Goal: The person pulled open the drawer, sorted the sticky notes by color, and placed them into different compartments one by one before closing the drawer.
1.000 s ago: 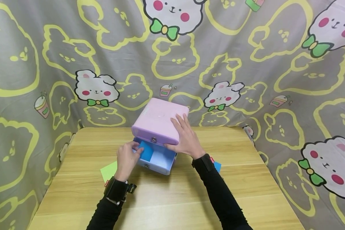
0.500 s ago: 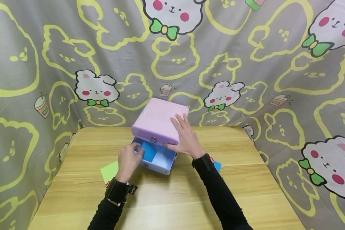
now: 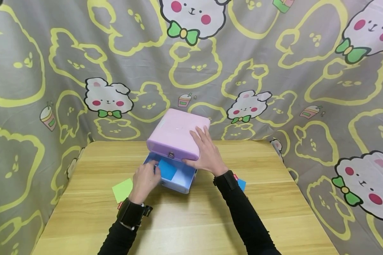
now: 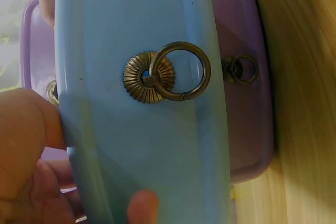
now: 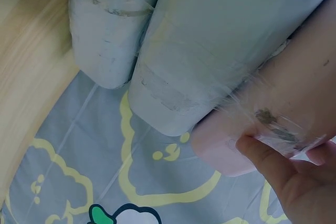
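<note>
A small chest of drawers [image 3: 177, 129] with a pink top stands at the back of the table. Its light blue drawer [image 4: 142, 150] is pulled out, showing a bronze ring pull [image 4: 184, 69]. Flat inside that drawer lies a blue square of paper [image 3: 167, 170]. My left hand [image 3: 144, 180] is at the drawer's left rim, fingertips beside the paper's edge; no paper shows between them in the left wrist view. My right hand [image 3: 207, 154] rests on the pink tier's right side, fingers spread over the top and thumb near the front lower edge.
A green paper square [image 3: 122, 190] lies left of the left hand. Another blue paper [image 3: 241, 185] is partly hidden by the right forearm. Wooden tabletop [image 3: 191, 226] spreads in front; a patterned curtain [image 3: 191, 67] hangs behind. Purple drawer [image 4: 244, 124] sits below the blue one.
The blue paper has shifted right and settled lower in the drawer. My left hand has moved slightly right and its fingers have come off the paper. The right hand has stayed in place.
</note>
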Demonstrator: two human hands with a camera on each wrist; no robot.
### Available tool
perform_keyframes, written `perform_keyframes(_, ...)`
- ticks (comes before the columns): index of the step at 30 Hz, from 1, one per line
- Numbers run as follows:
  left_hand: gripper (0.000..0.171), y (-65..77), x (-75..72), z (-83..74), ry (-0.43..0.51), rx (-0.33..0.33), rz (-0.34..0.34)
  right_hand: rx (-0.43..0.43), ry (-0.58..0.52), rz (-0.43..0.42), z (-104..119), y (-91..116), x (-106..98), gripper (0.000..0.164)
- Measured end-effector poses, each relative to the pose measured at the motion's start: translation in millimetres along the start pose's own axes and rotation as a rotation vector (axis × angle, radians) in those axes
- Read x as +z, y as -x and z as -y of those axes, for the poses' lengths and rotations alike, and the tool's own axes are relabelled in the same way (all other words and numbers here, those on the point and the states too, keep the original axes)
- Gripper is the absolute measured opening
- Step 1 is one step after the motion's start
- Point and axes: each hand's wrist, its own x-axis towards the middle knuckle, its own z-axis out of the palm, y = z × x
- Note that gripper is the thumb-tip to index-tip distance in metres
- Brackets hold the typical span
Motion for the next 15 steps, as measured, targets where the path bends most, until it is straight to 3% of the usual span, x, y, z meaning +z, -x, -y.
perform_keyframes(7, 0.043, 1.5, -0.9, -3.1, -0.006, -0.011, 0.067, 0.002, -0.009, 0.001, 0.3, 0.0, -1.3, 0.111)
perform_keyframes(15, 0.042, 3.1, -1.0, -3.8, -0.002, 0.002, 0.066, -0.002, -0.011, 0.0, 0.4, 0.6, -1.4, 0.112)
